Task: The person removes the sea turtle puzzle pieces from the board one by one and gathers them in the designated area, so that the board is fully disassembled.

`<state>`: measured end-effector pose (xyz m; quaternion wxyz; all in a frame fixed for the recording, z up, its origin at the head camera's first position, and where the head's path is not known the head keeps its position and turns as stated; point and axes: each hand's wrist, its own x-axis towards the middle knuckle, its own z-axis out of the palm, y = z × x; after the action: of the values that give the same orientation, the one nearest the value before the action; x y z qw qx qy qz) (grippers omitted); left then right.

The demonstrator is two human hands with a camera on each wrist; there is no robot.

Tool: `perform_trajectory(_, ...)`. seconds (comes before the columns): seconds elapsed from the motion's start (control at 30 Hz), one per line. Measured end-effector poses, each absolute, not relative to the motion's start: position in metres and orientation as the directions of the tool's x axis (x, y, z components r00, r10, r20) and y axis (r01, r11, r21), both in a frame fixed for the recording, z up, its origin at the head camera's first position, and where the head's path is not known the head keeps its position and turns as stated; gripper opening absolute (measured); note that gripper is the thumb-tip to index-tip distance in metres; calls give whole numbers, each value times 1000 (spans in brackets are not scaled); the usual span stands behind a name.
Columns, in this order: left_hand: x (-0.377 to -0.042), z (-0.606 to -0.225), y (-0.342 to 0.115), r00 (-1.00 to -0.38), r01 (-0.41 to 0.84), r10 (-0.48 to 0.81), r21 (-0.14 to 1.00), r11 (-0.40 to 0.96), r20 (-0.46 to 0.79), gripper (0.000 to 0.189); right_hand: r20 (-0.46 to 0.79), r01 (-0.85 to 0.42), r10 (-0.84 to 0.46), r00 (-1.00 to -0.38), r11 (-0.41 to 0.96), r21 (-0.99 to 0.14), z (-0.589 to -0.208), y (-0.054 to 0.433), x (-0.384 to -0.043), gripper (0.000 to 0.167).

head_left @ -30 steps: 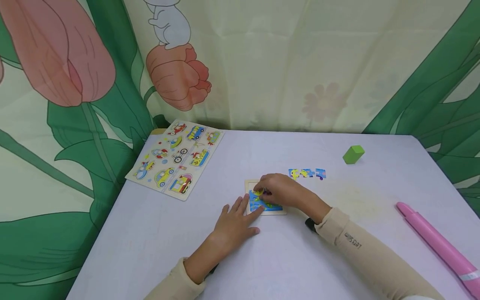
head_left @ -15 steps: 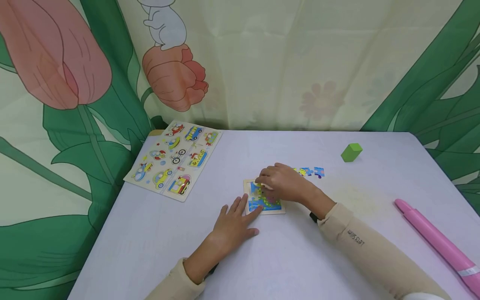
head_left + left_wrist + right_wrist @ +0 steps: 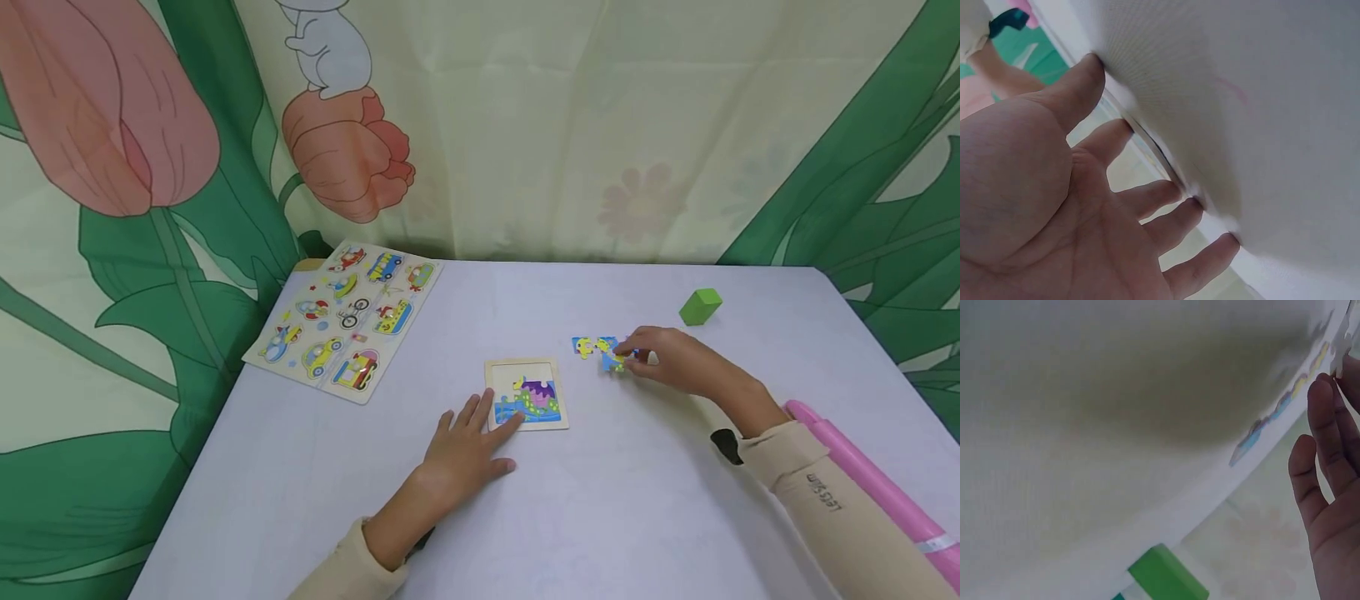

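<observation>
Just right of centre in the head view, my right hand (image 3: 667, 360) pinches a small jigsaw piece (image 3: 613, 364) between thumb and fingertips, near the row of loose pieces (image 3: 582, 347). I judge it light and stiff, thin card or wood by the look of it, with almost no weight to feel. Its printed face is probably smooth and a bit slippery, so I'd take hold by two opposite edges, lightly, with the finger pads rather than the nails. The knobs look like the weak spots: bent or squeezed hard, they could fray or chip, so the straighter stretches of edge seem the better grip. How much of the rim my fingers cover I can't tell from the head view, and in the right wrist view the piece is cut off at the upper right corner of the frame

Near the middle of the head view lies the tray (image 3: 522, 362), its lower part filled with joined pieces and its upper part bare. My left hand (image 3: 462, 461) rests at its lower left corner, fingers spread and gripping nothing, two of them reaching over the rim. The tray looks rigid but light, likely to skid on the desk (image 3: 600, 508) if nudged, so a flat touch at that corner suits it
</observation>
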<state>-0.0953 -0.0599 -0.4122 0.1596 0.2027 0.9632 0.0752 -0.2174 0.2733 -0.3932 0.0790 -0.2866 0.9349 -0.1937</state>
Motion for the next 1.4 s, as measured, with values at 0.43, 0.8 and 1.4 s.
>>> perform_trajectory(0.43,-95,-412,-60,-869,364,411,208,908,-275,62,66,-654,-678,-732,673,-346,-418,248,-218,18)
perform_trajectory(0.8,-95,-403,-56,-871,362,411,214,907,-270,57,34,-560,-581,-813,764,-321,-410,229,-214,13)
perform_trajectory(1.4,-84,-414,-38,-851,493,472,-40,869,-233,73,-67,-546,-687,-724,629,-553,-419,164,-208,27)
